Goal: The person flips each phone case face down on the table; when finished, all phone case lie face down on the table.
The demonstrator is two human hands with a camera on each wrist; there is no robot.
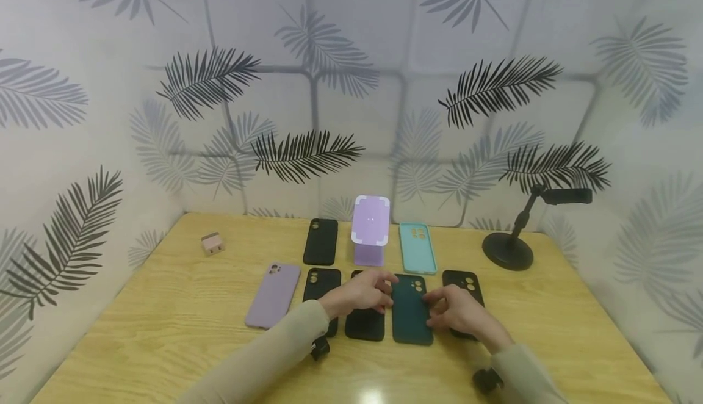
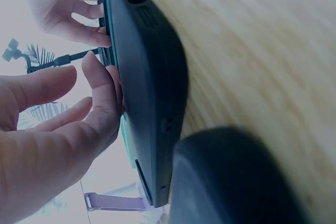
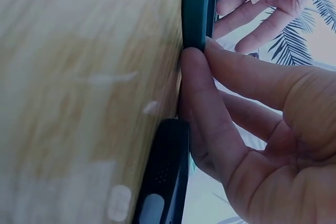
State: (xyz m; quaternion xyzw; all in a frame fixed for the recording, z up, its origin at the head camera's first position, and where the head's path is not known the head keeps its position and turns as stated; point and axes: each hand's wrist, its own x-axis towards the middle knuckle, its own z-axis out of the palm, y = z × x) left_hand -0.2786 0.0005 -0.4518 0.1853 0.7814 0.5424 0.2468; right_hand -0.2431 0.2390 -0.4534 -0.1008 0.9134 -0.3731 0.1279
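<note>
A dark green phone case (image 1: pixel 412 317) lies flat near the front of the wooden table, camera cutouts at its far end. My right hand (image 1: pixel 458 311) pinches its right edge; in the right wrist view the thumb lies on the edge and the index finger (image 3: pixel 202 85) sits against the side. My left hand (image 1: pixel 365 291) hovers over the black phone case (image 1: pixel 365 326) just left of the green one, fingers loosely bent and fingertips near the green case's left edge. To the right, partly hidden by my right hand, lies another black phone case (image 1: pixel 460 279).
Left of my hands lie a black case (image 1: pixel 323 279) and a lilac case (image 1: pixel 273 297). Behind stand a black case (image 1: pixel 321 242), a purple phone stand (image 1: pixel 370 224), a turquoise case (image 1: pixel 418 254) and a black round-based stand (image 1: pixel 508 251). A pink charger block (image 1: pixel 213 243) sits back left.
</note>
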